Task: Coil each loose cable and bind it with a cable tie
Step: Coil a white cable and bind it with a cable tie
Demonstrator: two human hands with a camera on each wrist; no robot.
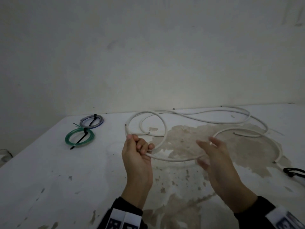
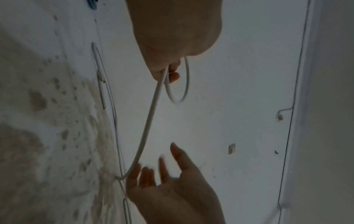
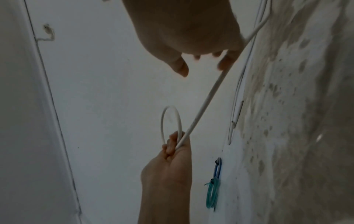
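Above a stained white table (image 1: 49, 171), the left hand (image 1: 137, 156) is lifted with its fingers curled tight round a white cable (image 1: 173, 160), gripping one finished loop that stands up over the knuckles; from that fist the cable sags in a shallow arc to the right hand (image 1: 214, 156), which is spread wide, fingers straight and apart, the cable only lying across them and not pinched; beyond the right hand the cable runs on over the table in loose curves toward the back wall, near a second loose white cable (image 1: 143, 123) lying flat behind the left hand; at the far left of the table lie a green coil (image 1: 69, 138) and a blue-grey coil (image 1: 99, 120), just beside each other, each bound with a black cable tie (image 1: 82, 138); at the right edge a black item (image 1: 293, 171) shows only in part, too cut off to tell what it is
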